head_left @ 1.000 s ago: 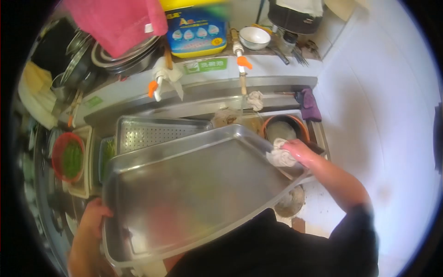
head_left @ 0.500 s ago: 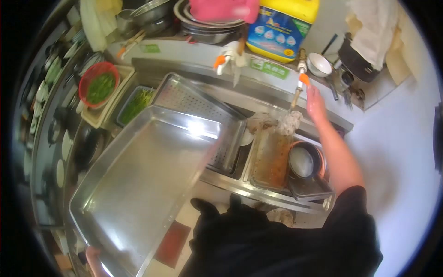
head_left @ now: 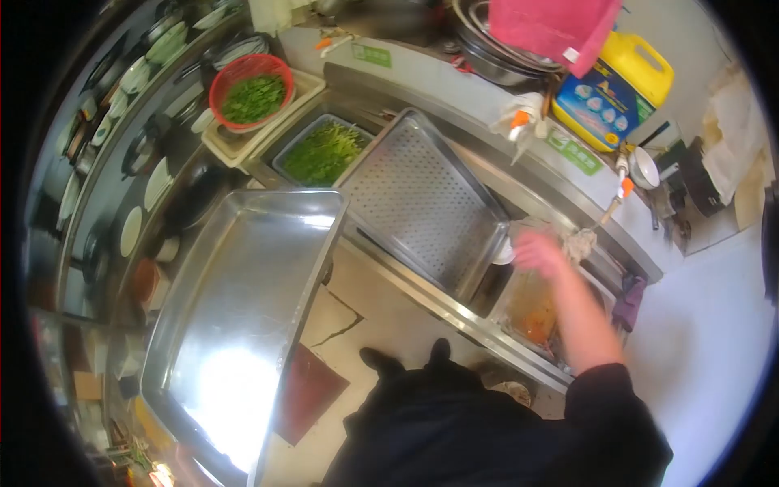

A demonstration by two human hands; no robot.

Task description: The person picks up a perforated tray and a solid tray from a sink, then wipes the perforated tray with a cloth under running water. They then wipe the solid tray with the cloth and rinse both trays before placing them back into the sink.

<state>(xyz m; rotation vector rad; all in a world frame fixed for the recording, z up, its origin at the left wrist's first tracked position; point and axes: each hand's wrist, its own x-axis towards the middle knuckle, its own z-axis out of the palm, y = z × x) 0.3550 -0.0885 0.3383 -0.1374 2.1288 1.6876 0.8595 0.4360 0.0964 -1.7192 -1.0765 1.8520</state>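
Observation:
A large, deep stainless-steel tray is held up at my left side, tilted, with its bare inside facing me. My left hand is at its lower edge, mostly hidden by the tray. Over the sink, my right hand is bent down and smeared by motion, so I cannot make out its fingers. It is nearest to a small white bowl and a cloth tied round the tap's spout. Below it, a pan of murky brownish water sits in the sink. A perforated metal tray leans across the sink beside it.
Leafy greens stand in a red basket and a grey tub at the back left. A yellow-and-blue detergent jug is on the ledge near an orange-handled tap. Shelves of dishes line the left. A red mat lies on the floor.
My view has turned left, so the sink sits farther right. My right hand has left the orange tap lever and moved over the sink. The large tray stays in my left hand, now more upright.

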